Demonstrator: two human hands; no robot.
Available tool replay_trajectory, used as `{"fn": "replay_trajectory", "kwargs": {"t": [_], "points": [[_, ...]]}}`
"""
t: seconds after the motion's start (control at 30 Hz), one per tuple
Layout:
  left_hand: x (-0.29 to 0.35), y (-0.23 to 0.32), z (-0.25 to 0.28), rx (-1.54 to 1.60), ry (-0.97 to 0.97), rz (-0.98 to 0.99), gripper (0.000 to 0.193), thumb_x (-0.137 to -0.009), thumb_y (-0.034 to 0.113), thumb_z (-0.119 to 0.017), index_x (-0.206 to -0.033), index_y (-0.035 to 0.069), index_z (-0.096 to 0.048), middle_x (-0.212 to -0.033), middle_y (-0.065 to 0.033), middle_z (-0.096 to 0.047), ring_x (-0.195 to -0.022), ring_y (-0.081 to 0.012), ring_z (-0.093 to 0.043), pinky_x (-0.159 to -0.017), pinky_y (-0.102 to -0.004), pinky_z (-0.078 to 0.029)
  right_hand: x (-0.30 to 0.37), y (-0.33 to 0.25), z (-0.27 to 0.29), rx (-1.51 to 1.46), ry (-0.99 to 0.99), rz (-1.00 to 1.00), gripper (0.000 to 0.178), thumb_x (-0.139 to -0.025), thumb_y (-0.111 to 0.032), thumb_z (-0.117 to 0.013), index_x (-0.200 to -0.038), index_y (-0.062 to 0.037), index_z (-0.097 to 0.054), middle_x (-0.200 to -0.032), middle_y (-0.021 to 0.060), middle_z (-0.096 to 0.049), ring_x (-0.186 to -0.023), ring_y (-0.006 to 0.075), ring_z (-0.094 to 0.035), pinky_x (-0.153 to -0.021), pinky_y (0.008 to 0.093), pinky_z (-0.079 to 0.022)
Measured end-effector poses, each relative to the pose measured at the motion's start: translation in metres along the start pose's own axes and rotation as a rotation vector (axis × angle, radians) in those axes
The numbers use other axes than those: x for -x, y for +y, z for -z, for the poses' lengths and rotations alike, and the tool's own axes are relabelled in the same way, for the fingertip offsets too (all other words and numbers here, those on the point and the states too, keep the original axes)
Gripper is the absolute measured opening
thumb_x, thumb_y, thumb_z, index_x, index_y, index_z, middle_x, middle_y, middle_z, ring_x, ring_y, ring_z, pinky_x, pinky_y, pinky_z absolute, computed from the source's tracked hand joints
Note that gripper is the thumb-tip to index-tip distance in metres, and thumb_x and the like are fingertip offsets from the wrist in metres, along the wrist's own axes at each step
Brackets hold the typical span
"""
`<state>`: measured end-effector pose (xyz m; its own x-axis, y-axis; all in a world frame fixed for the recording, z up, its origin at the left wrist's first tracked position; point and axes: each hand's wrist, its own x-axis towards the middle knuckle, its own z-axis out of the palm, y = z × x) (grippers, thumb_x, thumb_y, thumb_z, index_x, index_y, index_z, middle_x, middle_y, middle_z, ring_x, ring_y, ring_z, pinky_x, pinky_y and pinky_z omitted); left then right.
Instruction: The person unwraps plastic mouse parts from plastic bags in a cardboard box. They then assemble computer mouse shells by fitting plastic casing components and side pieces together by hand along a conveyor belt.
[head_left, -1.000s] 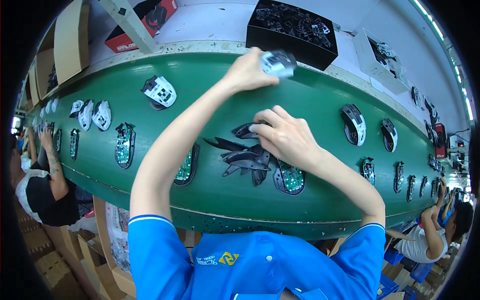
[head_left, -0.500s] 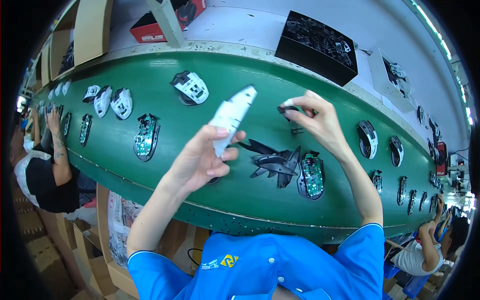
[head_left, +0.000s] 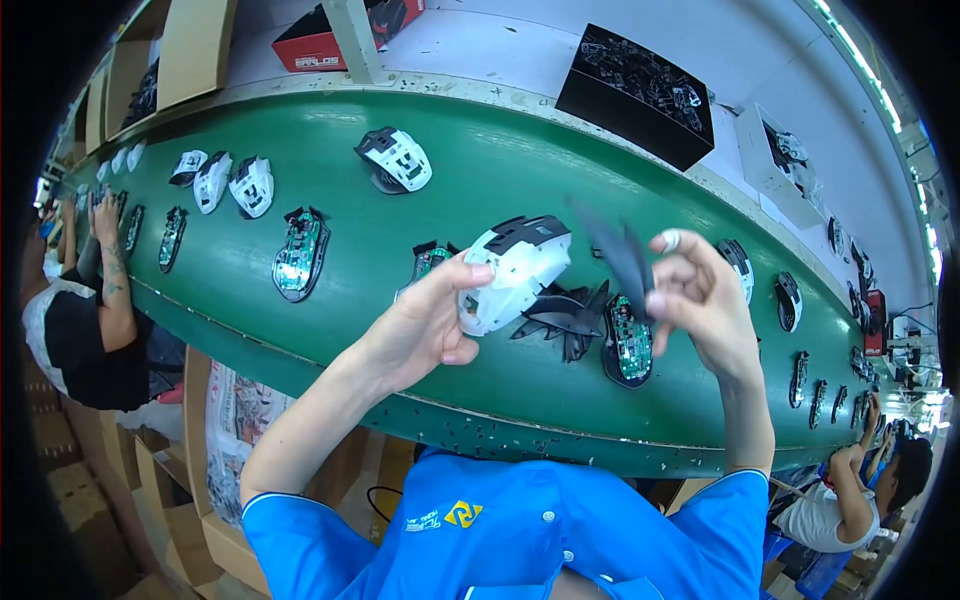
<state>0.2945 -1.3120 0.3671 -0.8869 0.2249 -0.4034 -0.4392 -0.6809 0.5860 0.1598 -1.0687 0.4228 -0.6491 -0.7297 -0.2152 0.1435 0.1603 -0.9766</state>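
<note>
Above the green bench my left hand (head_left: pixel 428 318) is closed around a white and black mouse shell (head_left: pixel 512 268). To its right, my right hand (head_left: pixel 703 297) pinches a dark, blade-shaped plastic piece (head_left: pixel 622 262), smeared a little by motion. Below, between the hands, lies a pile of similar black curved pieces (head_left: pixel 568 322). A mouse base with a green circuit board (head_left: pixel 631 340) rests beside the pile, under my right hand. Another circuit-board base (head_left: pixel 432 260) is partly hidden behind my left hand.
On the green bench (head_left: pixel 330 130) more white shells (head_left: pixel 397 160) and circuit-board bases (head_left: pixel 300 255) are spread left and right. A black box (head_left: pixel 637 97) and a red box (head_left: pixel 312 45) stand on the back ledge. Co-workers sit at the left (head_left: pixel 90 320) and right (head_left: pixel 835 490).
My left hand has turned the shell and brought it right, so its black part shows. My right hand has come down and nearer, and now holds a dark blade-shaped piece.
</note>
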Motion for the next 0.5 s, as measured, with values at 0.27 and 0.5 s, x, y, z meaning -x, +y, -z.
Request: {"fn": "replay_trajectory", "kwargs": {"t": [0.27, 0.5], "points": [[0.006, -0.007, -0.021, -0.248, -0.250, -0.062, 0.110, -0.066, 0.001, -0.074, -0.146, 0.010, 0.001, -0.135, -0.0144, -0.032, -0.098, -0.0130, -0.050, -0.061, -0.0234, -0.047, 0.023, -0.011, -0.014, 0.683, -0.151, 0.489, 0.022, -0.072, -0.001, -0.071, -0.093, -0.0066, -0.071, -0.080, 0.0042, -0.065, -0.073, 0.0169, -0.056, -0.066, 0.0286, -0.042], [0.019, -0.009, -0.041, -0.303, -0.224, -0.089, 0.119, -0.060, -0.004, -0.077, -0.146, 0.013, 0.003, -0.143, -0.0119, -0.023, -0.133, -0.0225, -0.027, -0.104, -0.0357, -0.033, 0.028, -0.013, -0.023, 0.708, -0.081, 0.584, 0.023, -0.070, -0.001, -0.072, -0.092, -0.0078, -0.071, -0.079, 0.0029, -0.064, -0.071, 0.0163, -0.054, -0.063, 0.0288, -0.040]]}}
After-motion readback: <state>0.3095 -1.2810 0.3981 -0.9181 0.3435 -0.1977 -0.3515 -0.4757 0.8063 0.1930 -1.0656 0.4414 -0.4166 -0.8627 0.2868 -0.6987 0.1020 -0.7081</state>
